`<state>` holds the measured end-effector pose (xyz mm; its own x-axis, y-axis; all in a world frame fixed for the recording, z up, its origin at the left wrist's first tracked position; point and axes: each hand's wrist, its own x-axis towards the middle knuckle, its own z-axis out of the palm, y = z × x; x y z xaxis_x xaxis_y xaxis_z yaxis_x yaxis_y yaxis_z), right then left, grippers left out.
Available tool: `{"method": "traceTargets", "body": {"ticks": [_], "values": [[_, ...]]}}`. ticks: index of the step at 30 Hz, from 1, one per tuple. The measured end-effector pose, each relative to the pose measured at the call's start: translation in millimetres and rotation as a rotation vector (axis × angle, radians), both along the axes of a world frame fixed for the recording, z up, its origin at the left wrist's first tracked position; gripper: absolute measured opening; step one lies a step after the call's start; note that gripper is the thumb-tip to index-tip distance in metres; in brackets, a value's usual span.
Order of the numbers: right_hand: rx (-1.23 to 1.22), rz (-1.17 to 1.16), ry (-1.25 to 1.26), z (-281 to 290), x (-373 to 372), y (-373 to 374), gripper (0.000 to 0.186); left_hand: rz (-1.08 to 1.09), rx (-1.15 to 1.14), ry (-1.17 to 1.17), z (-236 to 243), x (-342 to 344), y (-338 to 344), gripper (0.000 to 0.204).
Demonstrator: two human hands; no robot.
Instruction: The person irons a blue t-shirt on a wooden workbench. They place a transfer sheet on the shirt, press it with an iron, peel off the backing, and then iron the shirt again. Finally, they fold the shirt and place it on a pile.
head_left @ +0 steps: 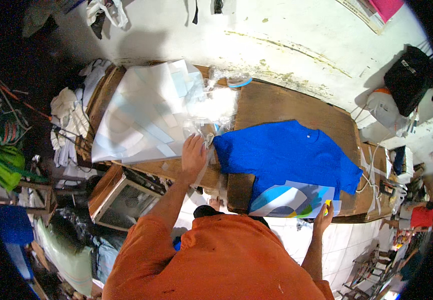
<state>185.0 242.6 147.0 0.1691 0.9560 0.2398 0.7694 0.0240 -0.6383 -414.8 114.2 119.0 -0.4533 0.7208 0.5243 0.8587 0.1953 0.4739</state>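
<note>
A flat multicoloured sheet [281,200], pinched by the right hand [322,217], could be creased by tugging; the left hand's [194,154] grip is unclear.

Royal-blue shirt [296,155], multicoloured curved-pattern sheet [271,199], brown table [286,102]

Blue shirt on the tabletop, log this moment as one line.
left hand: by clear plastic; right hand: at right edge of printed sheet; blue shirt: spread on brown tabletop; printed sheet: over shirt's lower part
</note>
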Motion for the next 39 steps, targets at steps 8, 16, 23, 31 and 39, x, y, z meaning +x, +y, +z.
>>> {"method": "traceTargets", "body": {"ticks": [8,16,23,31,39], "values": [[-0.166,-0.218,0.182,29,69,-89,0.057,-0.034,-0.349,0.201,-30,-79,113,0.032],[-0.346,-0.471,0.386,9,91,-204,0.058,0.005,-0.150,0.160,-23,-82,113,0.018],[-0.378,-0.306,0.361,0,75,-180,0.056,0.091,0.102,-0.801,-12,-39,94,0.014],[-0.326,-0.029,0.341,17,32,-109,0.050,-0.063,0.288,-1.921,0,-37,55,0.016],[-0.325,0.252,0.627,41,-39,-53,0.041,-0.571,0.338,-2.020,90,116,36,0.020]]}}
